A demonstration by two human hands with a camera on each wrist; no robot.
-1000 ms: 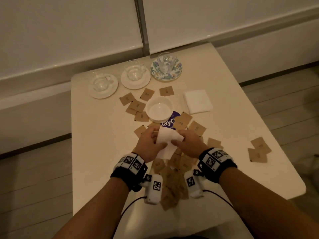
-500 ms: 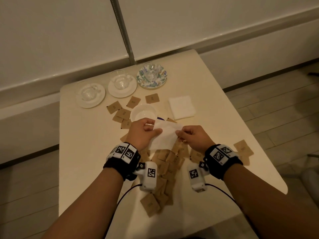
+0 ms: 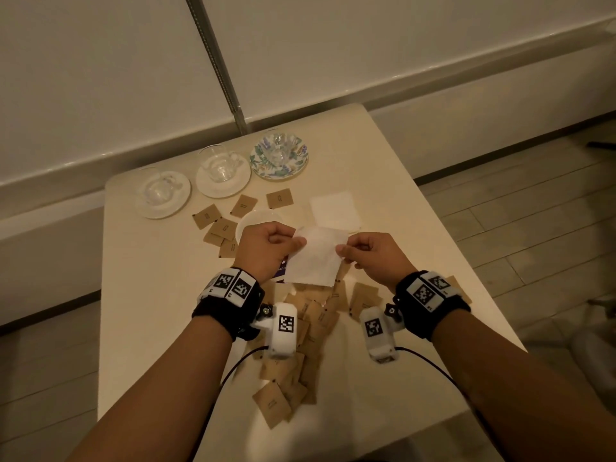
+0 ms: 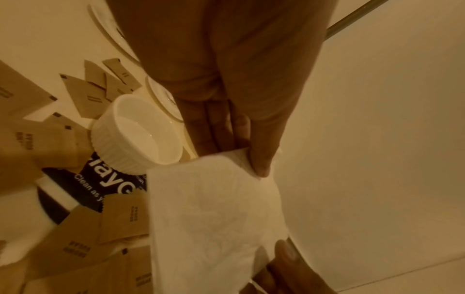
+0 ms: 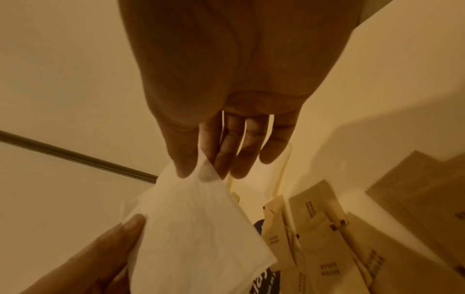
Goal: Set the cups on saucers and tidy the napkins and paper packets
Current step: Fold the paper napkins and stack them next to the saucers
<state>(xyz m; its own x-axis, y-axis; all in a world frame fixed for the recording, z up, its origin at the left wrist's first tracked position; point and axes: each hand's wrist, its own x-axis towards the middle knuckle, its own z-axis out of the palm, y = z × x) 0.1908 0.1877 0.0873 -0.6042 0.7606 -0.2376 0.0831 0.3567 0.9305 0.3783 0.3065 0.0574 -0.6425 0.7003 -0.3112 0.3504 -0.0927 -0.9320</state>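
Both hands hold one white napkin (image 3: 315, 256) spread flat above the table. My left hand (image 3: 266, 250) pinches its upper left corner, and my right hand (image 3: 373, 255) pinches its upper right corner. The napkin (image 4: 214, 214) hangs below my left thumb in the left wrist view; in the right wrist view the napkin (image 5: 193, 218) hangs from thumb and forefinger. Three glass cups stand on saucers at the back: a clear saucer (image 3: 163, 195), a white saucer (image 3: 222, 176), a floral saucer (image 3: 279, 158). Brown paper packets (image 3: 300, 335) lie scattered below my hands.
A folded white napkin stack (image 3: 335, 210) lies behind my right hand. A white ribbed bowl (image 4: 137, 135) sits beside a dark blue sachet (image 4: 100, 185). More packets (image 3: 223, 221) lie left of the bowl. The cream table (image 3: 143, 295) ends close in front and right.
The napkin went from bunched between my hands to pulled open and flat. My hands have moved apart and slightly forward toward the bowl and the folded stack.
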